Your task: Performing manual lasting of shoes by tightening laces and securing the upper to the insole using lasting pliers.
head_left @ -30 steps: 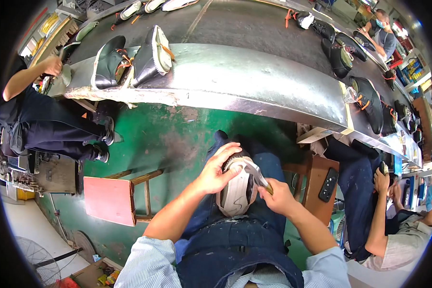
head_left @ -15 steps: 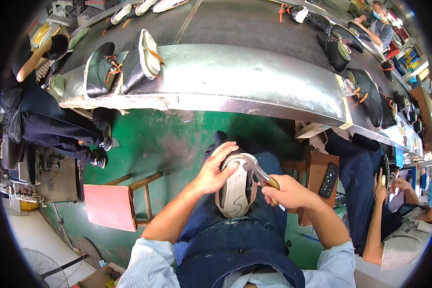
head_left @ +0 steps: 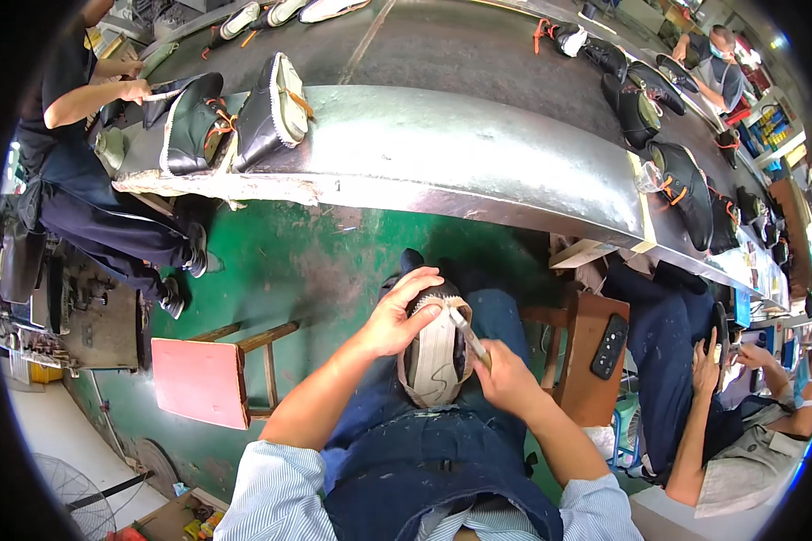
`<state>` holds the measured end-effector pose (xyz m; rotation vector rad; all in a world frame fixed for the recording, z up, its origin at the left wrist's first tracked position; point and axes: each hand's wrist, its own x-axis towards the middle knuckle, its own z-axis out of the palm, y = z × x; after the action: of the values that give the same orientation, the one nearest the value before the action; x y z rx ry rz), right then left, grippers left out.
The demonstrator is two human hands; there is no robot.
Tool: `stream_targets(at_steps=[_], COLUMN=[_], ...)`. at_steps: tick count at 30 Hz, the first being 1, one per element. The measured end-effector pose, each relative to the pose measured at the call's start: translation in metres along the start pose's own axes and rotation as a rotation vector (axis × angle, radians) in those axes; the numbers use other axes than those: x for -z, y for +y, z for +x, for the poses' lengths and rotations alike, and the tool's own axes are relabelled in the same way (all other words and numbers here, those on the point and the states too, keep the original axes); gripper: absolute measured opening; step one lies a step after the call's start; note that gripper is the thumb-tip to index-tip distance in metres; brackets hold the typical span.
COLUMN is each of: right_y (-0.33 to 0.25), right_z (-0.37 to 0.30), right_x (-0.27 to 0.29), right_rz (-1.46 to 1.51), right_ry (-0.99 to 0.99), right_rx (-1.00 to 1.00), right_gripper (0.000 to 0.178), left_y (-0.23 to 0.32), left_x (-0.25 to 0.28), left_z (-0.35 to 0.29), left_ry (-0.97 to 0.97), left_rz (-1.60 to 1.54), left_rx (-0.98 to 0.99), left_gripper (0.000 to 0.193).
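On my lap rests an upturned shoe [head_left: 435, 365], its pale underside facing me and a dark toe pointing away. A curved mark shows near its heel end. My left hand [head_left: 404, 317] is wrapped round the toe from the left, thumb pressed on the underside. In my right hand [head_left: 507, 374] are metal pincers [head_left: 466, 334], gripped by the handles. Their head touches the shoe's edge near the toe, on the right side. My right fingers hide most of the handles.
Ahead runs a metal-edged bench [head_left: 442, 144] bearing black shoes [head_left: 271, 117]. A pink-topped stool [head_left: 200, 380] stands left, a brown stool [head_left: 592, 361] right with a black remote-like object [head_left: 610, 346] on it. Co-workers stand left [head_left: 72, 117] and sit right [head_left: 749, 442].
My right hand has moved left and turned, bringing the pincers more upright against the toe edge. My left hand keeps its hold. The co-worker at left now reaches over the bench.
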<state>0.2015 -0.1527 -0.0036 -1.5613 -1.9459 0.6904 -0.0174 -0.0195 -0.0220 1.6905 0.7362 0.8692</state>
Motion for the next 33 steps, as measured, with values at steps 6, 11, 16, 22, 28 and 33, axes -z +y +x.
stream_targets(at_steps=[6, 11, 16, 22, 28, 33], right_y=[-0.029, -0.04, -0.036, -0.043, -0.022, 0.013], right_z=[-0.003, 0.007, 0.018, 0.025, 0.021, -0.004], right_x=[0.017, 0.058, 0.024, 0.023, 0.018, -0.03], right_rz=[-0.068, 0.428, 0.275, 0.248, 0.273, 0.221], right_ry=[-0.149, -0.464, 0.008, 0.24, -0.036, 0.134], right_rx=[-0.165, -0.475, -0.243, -0.057, -0.374, -0.548], right_gripper=[0.032, 0.028, 0.026, 0.031, 0.029, 0.04], left_y=[0.007, 0.002, 0.001, 0.005, -0.005, -0.015], left_x=[-0.018, -0.021, -0.017, -0.009, -0.002, -0.037], left_z=[0.004, 0.007, 0.01, 0.011, 0.003, -0.078], left_ry=[0.166, 0.223, 0.131, 0.066, 0.071, 0.153], left_rz=[-0.173, -0.147, -0.103, -0.036, -0.132, -0.013], left_rx=[0.16, 0.116, 0.112, 0.142, 0.166, 0.527], left_gripper=[0.035, 0.036, 0.04, 0.045, 0.059, 0.052])
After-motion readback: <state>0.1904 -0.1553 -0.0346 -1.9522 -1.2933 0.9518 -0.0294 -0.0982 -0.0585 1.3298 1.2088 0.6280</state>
